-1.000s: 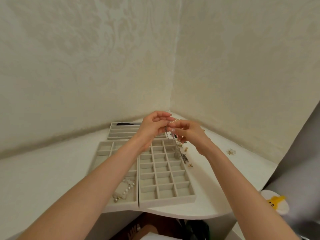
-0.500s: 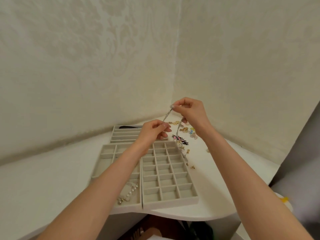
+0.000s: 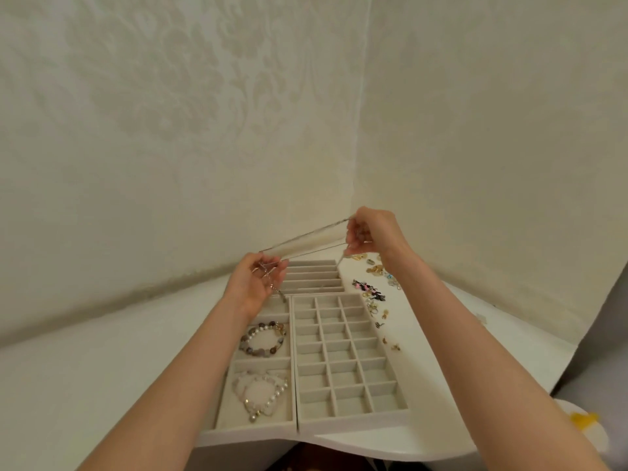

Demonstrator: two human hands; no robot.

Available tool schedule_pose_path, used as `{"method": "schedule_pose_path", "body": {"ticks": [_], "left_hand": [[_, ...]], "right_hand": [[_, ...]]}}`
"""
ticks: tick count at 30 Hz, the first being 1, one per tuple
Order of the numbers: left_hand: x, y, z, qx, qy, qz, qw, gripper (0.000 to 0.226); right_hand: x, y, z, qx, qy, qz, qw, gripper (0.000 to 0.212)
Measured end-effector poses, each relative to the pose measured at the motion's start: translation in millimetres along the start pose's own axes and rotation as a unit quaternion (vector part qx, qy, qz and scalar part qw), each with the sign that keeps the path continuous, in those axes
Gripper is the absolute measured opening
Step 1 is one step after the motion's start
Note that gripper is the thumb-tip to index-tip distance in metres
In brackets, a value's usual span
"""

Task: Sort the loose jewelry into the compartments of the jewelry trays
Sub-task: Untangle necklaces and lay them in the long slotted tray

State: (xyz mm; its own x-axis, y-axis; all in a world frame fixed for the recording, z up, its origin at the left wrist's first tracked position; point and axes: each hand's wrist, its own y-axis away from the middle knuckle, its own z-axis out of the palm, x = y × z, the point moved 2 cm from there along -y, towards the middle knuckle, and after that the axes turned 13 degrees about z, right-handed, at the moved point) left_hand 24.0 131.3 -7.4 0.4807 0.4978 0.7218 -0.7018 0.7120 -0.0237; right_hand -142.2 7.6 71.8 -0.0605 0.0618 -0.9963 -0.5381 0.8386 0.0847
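A thin silver chain [image 3: 306, 237] is stretched in the air between my hands, above the far trays. My left hand [image 3: 258, 280] pinches its lower end, where a small pendant dangles. My right hand [image 3: 368, 232] pinches the upper end, higher and to the right. Below lie three beige trays: a many-celled tray [image 3: 346, 416], a large-compartment tray [image 3: 222, 407] holding a grey bead bracelet [image 3: 262, 338] and a pearl bracelet [image 3: 261, 392], and a long-slot tray [image 3: 311, 277] at the back. Loose jewelry [image 3: 372, 290] lies scattered on the table to the right.
The white corner table [image 3: 85, 368] meets two patterned walls. Its curved front edge runs just under the trays. A white and yellow object [image 3: 582, 426] sits low at the right. More small earrings [image 3: 390, 345] lie beside the many-celled tray.
My hands have drawn apart: the left moved left and down, the right rose, and the chain is now pulled out long between them. The view tilted, showing both bracelets.
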Motion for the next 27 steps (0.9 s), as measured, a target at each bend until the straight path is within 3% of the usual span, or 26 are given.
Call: {"method": "schedule_pose_path", "body": {"ticks": [5, 8, 12, 20, 23, 27], "left_hand": [[9, -11, -19, 0.020, -0.046, 0.001, 0.999, 0.017], [13, -17, -24, 0.016, -0.138, 0.030, 0.990, 0.019], [20, -23, -26, 0.008, -0.283, 0.091, 0.955, 0.014], [25, -25, -19, -0.059, -0.448, 0.158, 0.878, 0.018], [25, -27, -19, -0.080, -0.480, 0.169, 0.857, 0.016], [23, -32, -25, -0.078, -0.465, 0.151, 0.869, 0.010]], "right_hand": [[23, -14, 4, -0.089, -0.091, 0.031, 0.991, 0.015], [28, -19, 4, -0.070, -0.056, 0.010, 0.996, 0.014], [26, -20, 8, -0.055, -0.009, -0.007, 0.998, 0.015], [21, -21, 14, -0.057, -0.021, -0.037, 0.997, 0.019], [16, -22, 14, -0.059, -0.027, -0.050, 0.997, 0.018], [7, -25, 13, -0.085, -0.077, -0.069, 0.991, 0.018]]}}
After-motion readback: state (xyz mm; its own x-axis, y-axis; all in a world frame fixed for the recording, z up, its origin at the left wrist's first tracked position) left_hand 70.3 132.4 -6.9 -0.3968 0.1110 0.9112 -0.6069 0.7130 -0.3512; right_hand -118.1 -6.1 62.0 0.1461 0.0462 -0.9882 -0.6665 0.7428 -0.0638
